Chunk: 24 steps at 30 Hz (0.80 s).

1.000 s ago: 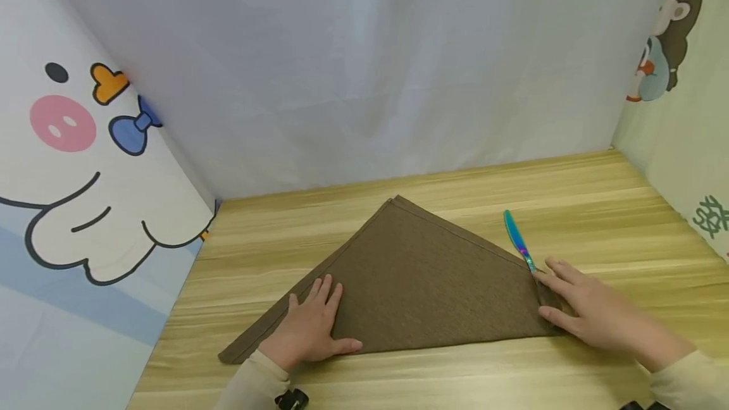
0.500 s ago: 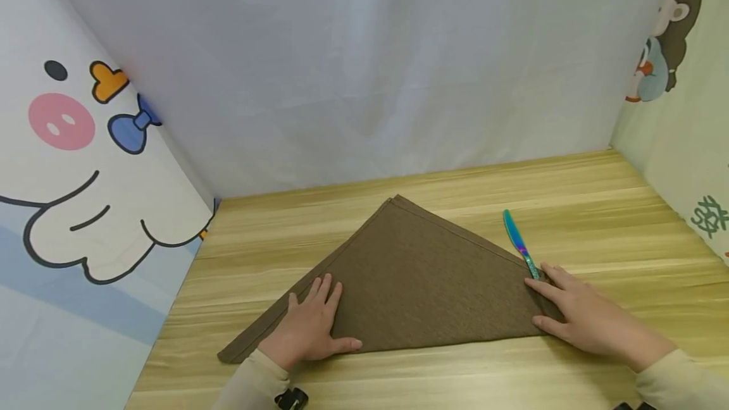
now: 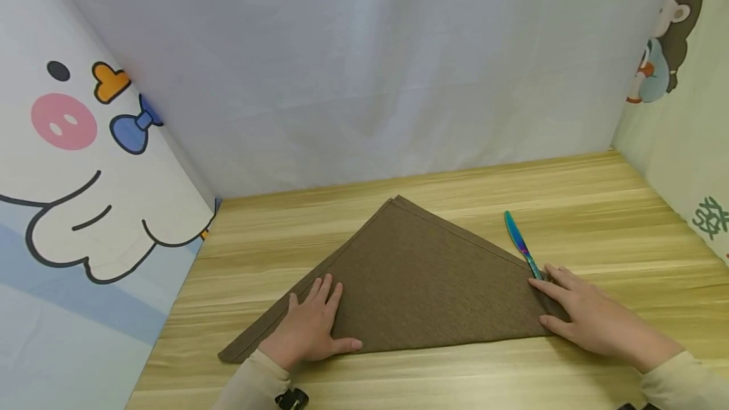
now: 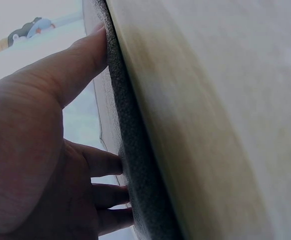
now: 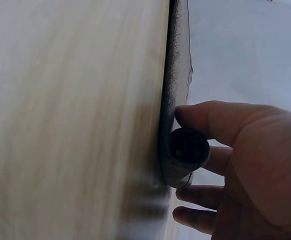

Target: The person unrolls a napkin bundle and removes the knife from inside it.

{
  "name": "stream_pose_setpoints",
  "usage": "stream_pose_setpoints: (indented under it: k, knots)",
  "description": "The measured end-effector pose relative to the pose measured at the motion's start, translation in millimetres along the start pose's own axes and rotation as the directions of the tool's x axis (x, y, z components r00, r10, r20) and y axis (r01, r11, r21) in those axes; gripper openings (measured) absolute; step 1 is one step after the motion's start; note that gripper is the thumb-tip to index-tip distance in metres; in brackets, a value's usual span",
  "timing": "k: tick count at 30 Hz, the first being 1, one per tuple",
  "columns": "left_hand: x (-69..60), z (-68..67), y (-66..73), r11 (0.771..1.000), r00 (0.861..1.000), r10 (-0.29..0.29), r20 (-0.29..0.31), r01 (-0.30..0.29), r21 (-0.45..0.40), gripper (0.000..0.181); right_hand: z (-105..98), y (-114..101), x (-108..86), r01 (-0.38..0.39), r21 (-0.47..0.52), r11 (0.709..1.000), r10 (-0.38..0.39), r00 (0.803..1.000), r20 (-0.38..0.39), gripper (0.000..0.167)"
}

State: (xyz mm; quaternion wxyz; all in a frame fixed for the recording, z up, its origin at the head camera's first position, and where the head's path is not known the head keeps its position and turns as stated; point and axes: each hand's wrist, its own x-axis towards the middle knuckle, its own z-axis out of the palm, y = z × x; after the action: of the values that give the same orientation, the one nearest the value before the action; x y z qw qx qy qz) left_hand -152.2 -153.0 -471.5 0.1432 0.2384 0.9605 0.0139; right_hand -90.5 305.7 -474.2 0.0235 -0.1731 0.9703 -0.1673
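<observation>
A brown cloth napkin [image 3: 433,283], folded to a triangle, lies on the table with its point away from me. My left hand [image 3: 307,328] rests on its left part, fingers spread and thumb along the near edge. At the right corner my right hand [image 3: 592,315] holds the turned-over end between thumb and fingers. In the right wrist view that rolled end [image 5: 173,170] curls round a dark hollow. A rainbow-blue table knife [image 3: 515,233] lies there, blade pointing away. Its handle end is hidden by the cloth and right hand.
The wood-grain table [image 3: 319,214] runs back to a pale curtain [image 3: 387,68]. Printed cartoon panels stand at both sides, the left panel [image 3: 114,207] nearer the cloth. A black strap piece [image 3: 292,398] sits at the left wrist.
My right hand has shifted slightly left with the rolled corner, and a little less of the knife handle shows. The left hand stays in place.
</observation>
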Motion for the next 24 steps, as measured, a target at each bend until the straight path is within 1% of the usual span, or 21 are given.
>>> stream_pose_setpoints:
  k: [12,18,24]
  knots:
    - [-0.1,0.8,-0.4,1.000,1.000,0.002,0.007,-0.002,-0.001,0.111,-0.2,5.0,-1.7,0.015,0.011,1.000,-0.015,1.000,-0.010,0.060]
    - [-0.1,1.1,-0.2,1.000,1.000,-0.003,0.015,0.003,0.004,0.112,-1.9,7.5,-3.1,0.010,0.031,0.999,-0.010,1.000,-0.001,0.058]
    - [-0.3,-0.1,0.3,1.000,1.000,-0.006,0.020,0.006,0.004,0.112,-3.7,12.0,-5.6,0.020,0.043,0.999,-0.018,0.999,-0.029,0.056]
